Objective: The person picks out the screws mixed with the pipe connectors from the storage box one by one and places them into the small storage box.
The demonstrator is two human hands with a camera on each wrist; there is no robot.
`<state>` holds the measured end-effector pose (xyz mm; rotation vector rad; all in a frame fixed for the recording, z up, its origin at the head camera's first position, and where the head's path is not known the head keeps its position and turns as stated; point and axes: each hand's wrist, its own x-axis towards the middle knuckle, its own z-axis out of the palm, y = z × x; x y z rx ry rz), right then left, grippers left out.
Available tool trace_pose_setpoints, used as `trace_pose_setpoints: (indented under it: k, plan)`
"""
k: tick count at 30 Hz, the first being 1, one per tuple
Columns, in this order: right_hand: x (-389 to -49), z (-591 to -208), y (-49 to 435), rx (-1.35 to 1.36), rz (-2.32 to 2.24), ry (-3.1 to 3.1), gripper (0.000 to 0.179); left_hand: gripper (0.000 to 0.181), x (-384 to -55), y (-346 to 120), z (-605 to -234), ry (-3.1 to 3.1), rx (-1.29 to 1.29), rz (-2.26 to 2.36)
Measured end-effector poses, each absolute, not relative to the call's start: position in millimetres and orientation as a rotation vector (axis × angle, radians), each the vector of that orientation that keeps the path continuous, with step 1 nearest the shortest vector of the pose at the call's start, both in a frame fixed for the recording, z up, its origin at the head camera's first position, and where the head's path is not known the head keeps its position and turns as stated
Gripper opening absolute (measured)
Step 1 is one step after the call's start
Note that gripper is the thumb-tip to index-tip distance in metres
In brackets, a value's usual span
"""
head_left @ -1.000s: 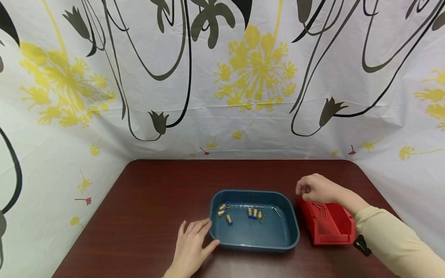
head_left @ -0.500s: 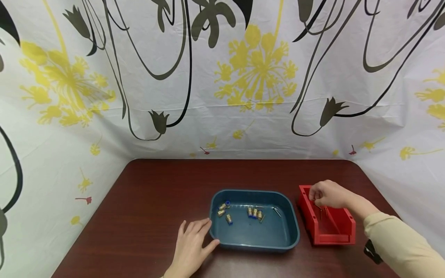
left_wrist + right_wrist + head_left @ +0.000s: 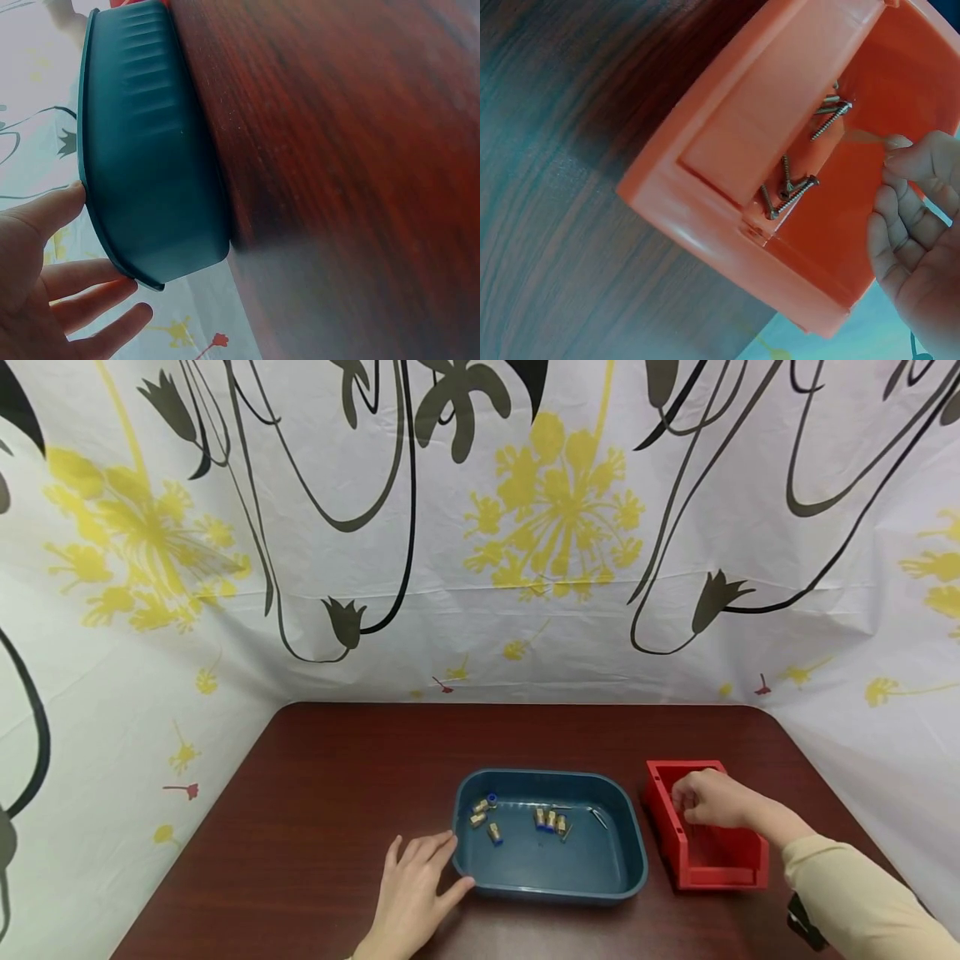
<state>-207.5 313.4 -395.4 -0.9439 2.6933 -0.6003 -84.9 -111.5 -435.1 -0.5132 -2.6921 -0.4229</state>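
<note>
My right hand (image 3: 716, 799) is lowered into the red bin (image 3: 723, 878), fingers curled, with thumb and forefinger together. In the right wrist view a slim, blurred screw (image 3: 865, 136) sticks out from the pinching fingertips. Several other screws (image 3: 799, 195) lie on the bin's floor beside its low front wall. My left hand (image 3: 412, 893) stays at the near left corner of the blue tray (image 3: 555, 892). Its fingers are spread, and the left wrist view has thumb and forefinger touching the tray's rim (image 3: 86, 184).
Inside the tray lie several brass fittings (image 3: 494, 834) with blue ends and a few thin metal pieces (image 3: 597, 818). Tray and bin stand side by side on a dark wooden table (image 3: 360, 777). A patterned white cloth (image 3: 420, 568) hangs behind.
My right hand has come from above the bin's back edge down into the bin, nearer to me and to the right. The left hand and tray have kept their places.
</note>
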Motion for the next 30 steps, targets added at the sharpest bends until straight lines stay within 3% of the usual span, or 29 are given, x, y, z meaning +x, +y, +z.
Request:
trace_pose_setpoints:
  k: [16, 30]
  plan:
    - [-212, -381, 312, -0.928, -0.627, 2.745, 0.014, 0.052, -85, -112, -435, -2.682, -0.518, -0.428]
    - [-220, -343, 282, -1.155, -0.528, 2.804, 0.015, 0.052, -86, -112, -436, -2.666, -0.526, -0.435]
